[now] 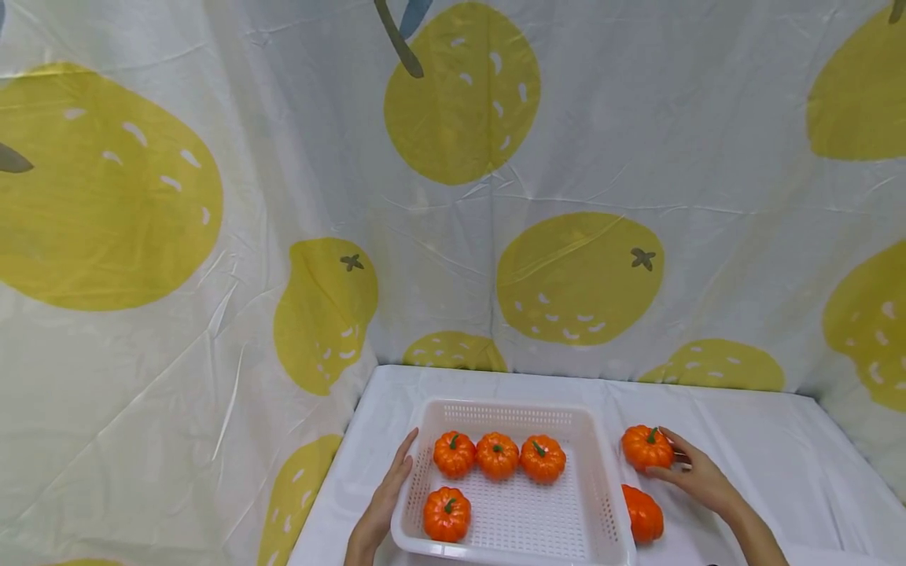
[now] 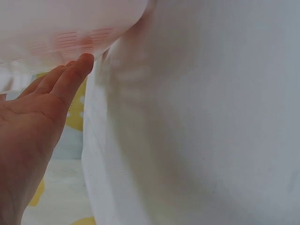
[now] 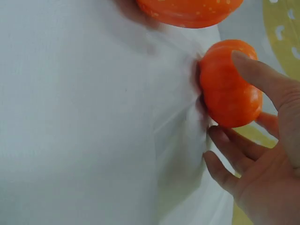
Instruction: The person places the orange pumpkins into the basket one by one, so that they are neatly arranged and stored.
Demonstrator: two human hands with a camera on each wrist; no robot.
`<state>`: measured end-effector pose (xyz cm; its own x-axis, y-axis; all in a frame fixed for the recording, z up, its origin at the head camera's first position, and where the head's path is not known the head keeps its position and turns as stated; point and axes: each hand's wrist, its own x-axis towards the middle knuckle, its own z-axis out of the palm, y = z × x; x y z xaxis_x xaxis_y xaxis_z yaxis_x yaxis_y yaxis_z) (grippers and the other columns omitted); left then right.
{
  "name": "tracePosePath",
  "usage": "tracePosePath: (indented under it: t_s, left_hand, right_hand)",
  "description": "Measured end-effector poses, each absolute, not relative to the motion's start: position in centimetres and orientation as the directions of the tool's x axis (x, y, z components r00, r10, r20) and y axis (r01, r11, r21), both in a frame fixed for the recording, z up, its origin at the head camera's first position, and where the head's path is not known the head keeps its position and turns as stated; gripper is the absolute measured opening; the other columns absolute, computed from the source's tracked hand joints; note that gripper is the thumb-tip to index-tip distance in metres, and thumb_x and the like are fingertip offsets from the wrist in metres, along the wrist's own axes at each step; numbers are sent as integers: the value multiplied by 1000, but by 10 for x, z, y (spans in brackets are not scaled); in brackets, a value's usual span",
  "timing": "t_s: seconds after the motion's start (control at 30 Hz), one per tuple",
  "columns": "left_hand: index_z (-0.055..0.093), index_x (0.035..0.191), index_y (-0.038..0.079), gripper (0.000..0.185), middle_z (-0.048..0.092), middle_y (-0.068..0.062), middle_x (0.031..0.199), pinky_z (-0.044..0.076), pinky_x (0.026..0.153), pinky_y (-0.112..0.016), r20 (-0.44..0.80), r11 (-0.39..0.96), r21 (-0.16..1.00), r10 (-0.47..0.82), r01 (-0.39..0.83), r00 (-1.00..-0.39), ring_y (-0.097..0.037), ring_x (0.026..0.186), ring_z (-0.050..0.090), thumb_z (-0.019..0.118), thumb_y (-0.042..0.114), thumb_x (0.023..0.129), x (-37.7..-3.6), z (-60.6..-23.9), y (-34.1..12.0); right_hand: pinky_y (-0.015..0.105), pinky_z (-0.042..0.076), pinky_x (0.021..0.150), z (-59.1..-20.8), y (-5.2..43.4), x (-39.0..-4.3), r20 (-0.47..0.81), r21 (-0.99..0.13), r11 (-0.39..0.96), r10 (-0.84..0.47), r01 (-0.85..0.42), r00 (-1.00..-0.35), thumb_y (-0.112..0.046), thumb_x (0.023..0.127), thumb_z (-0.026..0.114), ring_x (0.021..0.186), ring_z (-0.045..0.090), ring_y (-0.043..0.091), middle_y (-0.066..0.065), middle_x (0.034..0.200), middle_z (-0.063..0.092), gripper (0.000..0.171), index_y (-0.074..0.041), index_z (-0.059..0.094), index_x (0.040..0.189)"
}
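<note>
In the head view, the right hand (image 1: 697, 475) has its thumb and forefinger placed about the far-right pumpkin (image 1: 646, 449), holding it from its right side. This small orange pumpkin, green stem up, is to the right of a white plastic basket (image 1: 531, 523) with perforated walls. The left hand (image 1: 385, 499), fingers extended and close together, lies along the basket's left wall. Inside the basket, a row of three pumpkins (image 1: 498, 456) sits side by side toward the far wall; a single pumpkin (image 1: 447, 515) sits in the near left corner. The near-right pumpkin (image 1: 643, 515) is just beside the basket's right wall, partly hidden by it. A white cloth (image 1: 743, 440) covers the table, and a pale curtain (image 1: 708, 157) printed with yellow fruit hangs at the far side and to the left and right.

In the left wrist view, the left hand's fingers are nearly straight, with the fingertips at the slotted basket wall; whether they press on it cannot be told.

In the right wrist view, the thumb lies across the held pumpkin's surface and a finger reaches behind it. The other fingers spread below, slightly bent. Part of a pale-specked pumpkin (image 3: 190, 11) shows apart from it.
</note>
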<state>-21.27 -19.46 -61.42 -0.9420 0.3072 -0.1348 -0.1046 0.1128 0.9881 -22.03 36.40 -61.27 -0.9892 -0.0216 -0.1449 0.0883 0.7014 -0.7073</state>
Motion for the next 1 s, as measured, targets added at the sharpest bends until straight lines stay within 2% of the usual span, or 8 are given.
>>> tracePosePath:
  t_s: [0.1, 0.27, 0.43, 0.6, 0.83, 1.0]
  left_hand:
    - [13, 165, 42, 58, 0, -6, 177, 12, 118, -79, -141, 111, 988, 308, -112, -941, -48, 160, 1, 26, 55, 110, -213, -614, -194]
    - [14, 166, 41, 59, 1, -7, 177, 10, 118, -80, -148, 118, 986, 305, -117, -941, -48, 160, 0, 27, 57, 110, -212, -612, -193]
    - [14, 165, 42, 60, 0, -7, 177, 10, 118, -80, -159, 125, 984, 297, -126, -942, -48, 160, -2, 28, 58, 109, -212, -611, -193]
    - [14, 166, 41, 62, 0, -8, 177, 12, 117, -80, -168, 132, 982, 286, -135, -943, -49, 159, -2, 29, 60, 108, -210, -610, -194]
    - [14, 166, 39, 62, 0, -8, 176, 9, 118, -79, -160, 131, 983, 285, -127, -945, -49, 160, -2, 29, 59, 109, -210, -608, -194]
    - [14, 166, 38, 62, 1, -9, 176, 10, 118, -79, -157, 130, 984, 283, -125, -946, -49, 159, -1, 28, 58, 109, -210, -609, -192]
  right_hand:
    - [63, 51, 104, -614, 371, -217, -188, -702, 700, -5, 131, -982, -47, 93, 75, 131, 49, 57, 43, 151, 39, 103, 4, 18, 162]
    - [65, 51, 102, -617, 391, -208, -309, -681, 678, 77, 277, -948, -57, 94, 69, 135, 40, 61, 45, 153, 30, 110, 2, 5, 163]
    - [67, 50, 101, -620, 403, -202, -342, -669, 668, 112, 326, -933, -60, 96, 65, 134, 38, 62, 46, 153, 26, 111, 4, 3, 162]
    - [68, 49, 102, -621, 397, -205, -323, -680, 670, 93, 299, -942, -60, 95, 66, 135, 36, 61, 44, 154, 27, 110, 3, 5, 163]
    - [70, 45, 105, -625, 374, -216, -191, -696, 702, 25, 153, -981, -50, 95, 71, 135, 40, 59, 43, 153, 36, 103, 5, 15, 162]
    - [72, 42, 106, -624, 362, -219, -116, -709, 699, 11, 90, -993, -43, 95, 74, 133, 44, 58, 43, 153, 37, 99, 6, 19, 161]
